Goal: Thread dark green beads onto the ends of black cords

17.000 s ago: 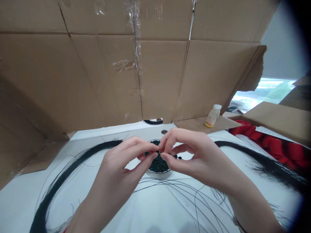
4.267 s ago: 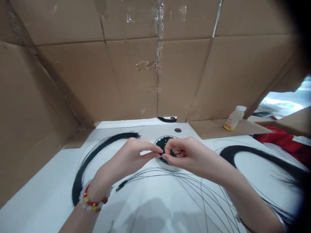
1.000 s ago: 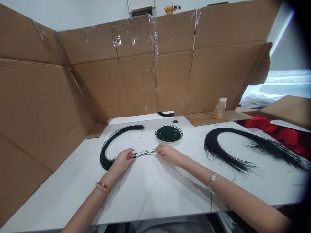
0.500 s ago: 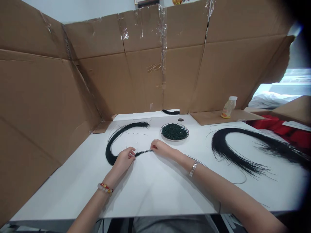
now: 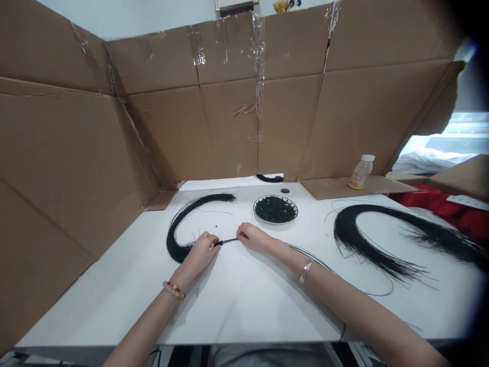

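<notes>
My left hand point(image 5: 204, 251) is closed, thumb and fingers pinching small dark beads point(image 5: 218, 243) strung on thin black cords. To its right, my right hand point(image 5: 248, 235) pinches the same black cords point(image 5: 229, 240), which run taut between the two hands just over the table. Loose cord ends trail from under my right wrist toward the right. Behind my left hand lies a curved bundle of black cords point(image 5: 176, 229). A round dish point(image 5: 295, 216) full of small dark green pieces stands beyond my right hand. One tiny dark bead point(image 5: 216, 226) lies alone on the white tabletop.
A larger curved bundle of black cords point(image 5: 346, 224) spreads over the right of the table point(image 5: 244, 306). Cardboard walls point(image 5: 221, 132) enclose the back and left. A small bottle with a white cap point(image 5: 361, 173) stands on a cardboard flap, near red items point(image 5: 428, 200) in a box.
My left hand has slid slightly right along the cords and now covers more of the beads, fingers closer together. My right hand keeps its pinch in nearly the same place.
</notes>
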Demonstrator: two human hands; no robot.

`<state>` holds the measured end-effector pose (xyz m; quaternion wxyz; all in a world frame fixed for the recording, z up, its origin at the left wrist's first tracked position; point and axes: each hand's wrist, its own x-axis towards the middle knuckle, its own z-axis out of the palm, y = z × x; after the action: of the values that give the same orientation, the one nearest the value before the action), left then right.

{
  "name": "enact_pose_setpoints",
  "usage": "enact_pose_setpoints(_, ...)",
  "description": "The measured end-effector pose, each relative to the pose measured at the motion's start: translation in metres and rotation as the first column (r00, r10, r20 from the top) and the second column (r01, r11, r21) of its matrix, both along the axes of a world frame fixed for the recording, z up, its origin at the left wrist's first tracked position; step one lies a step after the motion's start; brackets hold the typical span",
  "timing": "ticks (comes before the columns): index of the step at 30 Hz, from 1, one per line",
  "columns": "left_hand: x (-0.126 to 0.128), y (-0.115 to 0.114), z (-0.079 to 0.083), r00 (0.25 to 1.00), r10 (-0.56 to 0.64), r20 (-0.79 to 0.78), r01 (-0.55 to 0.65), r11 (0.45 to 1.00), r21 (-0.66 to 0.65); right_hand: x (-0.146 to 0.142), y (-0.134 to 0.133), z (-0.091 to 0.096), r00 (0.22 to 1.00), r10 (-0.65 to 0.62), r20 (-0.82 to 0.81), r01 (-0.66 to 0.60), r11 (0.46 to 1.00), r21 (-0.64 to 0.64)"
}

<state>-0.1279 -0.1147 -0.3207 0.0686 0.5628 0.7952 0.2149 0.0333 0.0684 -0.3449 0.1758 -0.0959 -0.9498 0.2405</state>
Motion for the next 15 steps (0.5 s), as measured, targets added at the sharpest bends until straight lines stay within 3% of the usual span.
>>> enact_pose_setpoints(8, 0.006, 0.008, 0.012, 0.999, -0.050, -0.013, 0.048, 0.995, -0.092, -0.003, -0.006, 0.002, 0.998, 0.038, 0.048, -0.040, 0.999, 0.037)
enact_pose_setpoints(15, 0.000, 0.017, 0.020, 0.990, -0.021, 0.142, 0.047, 0.983, -0.180, -0.008, -0.013, 0.004, 0.996, 0.026, 0.091, -0.032, 0.998, 0.059)
